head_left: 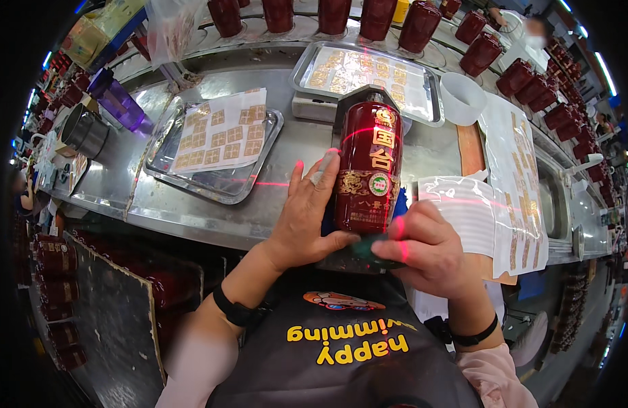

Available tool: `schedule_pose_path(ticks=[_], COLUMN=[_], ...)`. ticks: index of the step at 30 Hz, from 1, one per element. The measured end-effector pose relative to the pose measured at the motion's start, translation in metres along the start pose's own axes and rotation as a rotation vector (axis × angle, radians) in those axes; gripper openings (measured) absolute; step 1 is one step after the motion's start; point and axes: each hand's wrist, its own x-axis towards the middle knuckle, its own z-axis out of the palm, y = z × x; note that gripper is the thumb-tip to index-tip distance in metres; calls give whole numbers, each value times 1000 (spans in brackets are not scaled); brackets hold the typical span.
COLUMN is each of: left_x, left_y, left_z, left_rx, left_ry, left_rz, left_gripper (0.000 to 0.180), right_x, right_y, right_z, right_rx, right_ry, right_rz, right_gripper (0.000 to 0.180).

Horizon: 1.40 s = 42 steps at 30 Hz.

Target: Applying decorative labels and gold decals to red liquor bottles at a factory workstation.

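Observation:
A dark red bottle [369,163] with gold lettering and a round green-and-white label lies tilted in a dark cradle in front of me. My left hand [303,214] braces it, fingers along its left side and thumb by its base. White wrapping covers part of one finger. At the base's right corner my right hand [428,248] is closed, its fingertips pinching a dark green piece [365,249], blurred and partly hidden. Red laser lines cross the bottle and both hands.
A metal tray [276,129] with gold label sheets sits left, another tray [436,112] behind the bottle. To the right are a white tub [461,98], white sheets [460,211] and a label strip [511,177]. Red bottles [420,27] line the conveyor. A purple cup [120,102] stands far left.

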Motion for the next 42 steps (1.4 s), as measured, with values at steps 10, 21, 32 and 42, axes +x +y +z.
schedule_pose_path(ticks=[10, 21, 32, 42], left_x=[10, 8, 13, 11], left_y=[7, 8, 19, 26], left_z=[5, 3, 4, 2], left_rx=[-393, -434, -434, 33], left_ry=[-31, -22, 17, 22], left_rz=[-242, -262, -339, 2], left_gripper=[83, 82, 80, 109], right_x=[-26, -44, -39, -48], right_y=[12, 8, 15, 17], right_z=[13, 11, 37, 34], right_rx=[55, 270, -132, 51], right_ry=[152, 183, 255, 312], right_rz=[90, 223, 84, 237], right_gripper=[47, 37, 46, 51])
